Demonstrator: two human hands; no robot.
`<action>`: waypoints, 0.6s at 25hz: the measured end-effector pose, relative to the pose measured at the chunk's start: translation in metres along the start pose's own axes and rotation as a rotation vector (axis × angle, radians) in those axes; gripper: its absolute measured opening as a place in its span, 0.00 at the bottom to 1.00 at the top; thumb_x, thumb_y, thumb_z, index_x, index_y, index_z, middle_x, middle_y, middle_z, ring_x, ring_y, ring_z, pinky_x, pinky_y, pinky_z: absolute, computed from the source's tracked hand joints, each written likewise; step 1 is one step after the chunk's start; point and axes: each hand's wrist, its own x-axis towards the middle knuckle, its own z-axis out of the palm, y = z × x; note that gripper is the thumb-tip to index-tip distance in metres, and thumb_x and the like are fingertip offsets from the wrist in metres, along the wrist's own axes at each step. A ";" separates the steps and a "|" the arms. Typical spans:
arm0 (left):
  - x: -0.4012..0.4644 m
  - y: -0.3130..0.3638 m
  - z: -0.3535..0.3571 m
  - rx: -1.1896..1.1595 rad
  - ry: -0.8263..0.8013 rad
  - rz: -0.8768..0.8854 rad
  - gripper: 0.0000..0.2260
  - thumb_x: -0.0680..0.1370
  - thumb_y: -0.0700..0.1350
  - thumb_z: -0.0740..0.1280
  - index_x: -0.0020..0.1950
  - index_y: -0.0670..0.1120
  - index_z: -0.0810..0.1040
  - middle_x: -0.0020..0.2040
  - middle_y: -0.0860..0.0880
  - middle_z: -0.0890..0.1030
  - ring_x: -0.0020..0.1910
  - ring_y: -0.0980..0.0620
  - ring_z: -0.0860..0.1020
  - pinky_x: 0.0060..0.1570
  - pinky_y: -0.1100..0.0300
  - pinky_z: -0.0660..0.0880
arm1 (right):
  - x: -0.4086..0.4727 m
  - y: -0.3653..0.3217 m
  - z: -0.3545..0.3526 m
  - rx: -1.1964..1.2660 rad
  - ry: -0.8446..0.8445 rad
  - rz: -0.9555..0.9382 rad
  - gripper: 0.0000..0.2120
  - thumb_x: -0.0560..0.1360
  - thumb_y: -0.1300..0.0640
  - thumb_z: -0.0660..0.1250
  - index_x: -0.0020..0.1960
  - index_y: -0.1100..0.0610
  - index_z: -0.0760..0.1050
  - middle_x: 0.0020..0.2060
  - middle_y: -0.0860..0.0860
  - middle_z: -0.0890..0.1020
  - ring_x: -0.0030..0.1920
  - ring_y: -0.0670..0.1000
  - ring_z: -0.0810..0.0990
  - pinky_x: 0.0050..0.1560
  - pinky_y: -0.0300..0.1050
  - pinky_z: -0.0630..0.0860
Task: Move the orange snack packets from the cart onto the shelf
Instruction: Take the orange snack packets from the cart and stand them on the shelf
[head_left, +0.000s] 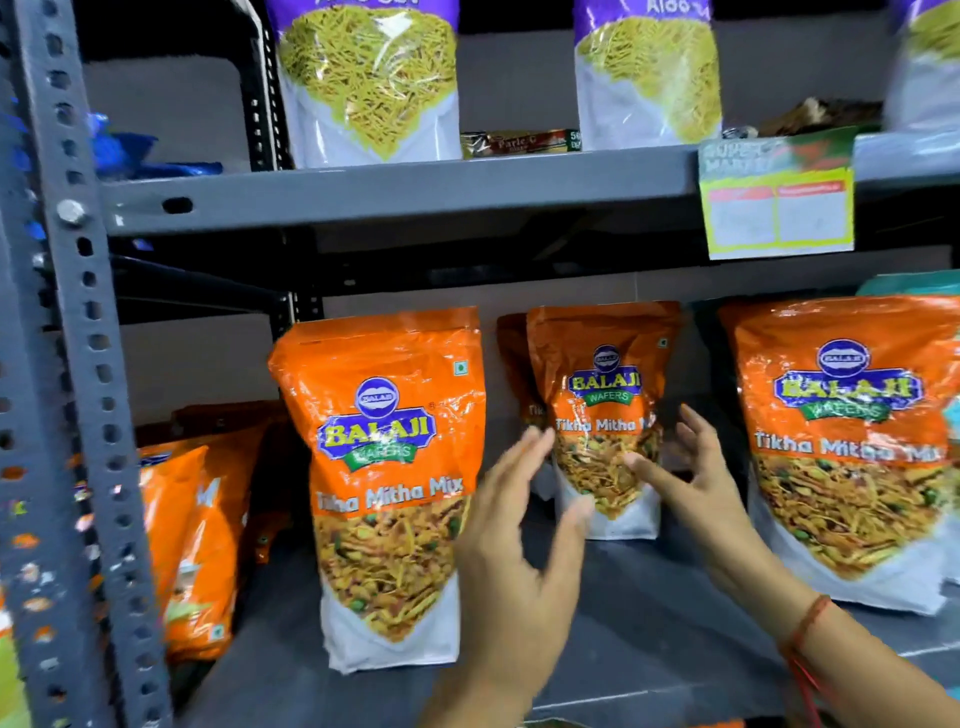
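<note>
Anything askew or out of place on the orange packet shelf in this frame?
Yes. At the far left of the shelf, several orange packets lean or lie slumped against each other instead of standing upright like the front-facing packet. The middle packet between both open hands sits further back than its neighbours. No spills or tears visible.

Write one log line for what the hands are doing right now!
left hand: open, empty | right hand: open, empty | middle orange packet: upright at back of shelf, between hands

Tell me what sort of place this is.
Most likely a grocery shop or supermarket aisle: grey slotted metal shelving, rows of identical orange snack packets facing front, and a blank price tag that seems to read "Super Market", clipped to the shelf edge.
</note>
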 end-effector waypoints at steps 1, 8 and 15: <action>0.007 -0.012 0.024 -0.042 -0.070 -0.106 0.21 0.75 0.50 0.69 0.67 0.55 0.73 0.67 0.57 0.75 0.68 0.60 0.72 0.66 0.57 0.72 | 0.011 0.010 -0.005 -0.038 0.003 0.033 0.41 0.71 0.61 0.75 0.77 0.53 0.57 0.73 0.52 0.66 0.67 0.44 0.67 0.61 0.40 0.66; 0.028 -0.103 0.118 -0.083 -0.352 -0.981 0.45 0.65 0.51 0.78 0.76 0.47 0.58 0.74 0.49 0.65 0.73 0.46 0.66 0.71 0.54 0.65 | 0.041 0.072 -0.016 -0.273 -0.360 0.270 0.58 0.54 0.54 0.83 0.77 0.52 0.55 0.70 0.50 0.72 0.66 0.50 0.74 0.62 0.42 0.74; 0.021 -0.135 0.118 -0.056 -0.421 -1.000 0.41 0.53 0.59 0.77 0.64 0.50 0.73 0.61 0.50 0.81 0.58 0.49 0.80 0.61 0.48 0.77 | 0.045 0.076 -0.019 -0.359 -0.320 0.202 0.50 0.61 0.57 0.81 0.76 0.51 0.57 0.64 0.48 0.74 0.61 0.48 0.72 0.56 0.39 0.71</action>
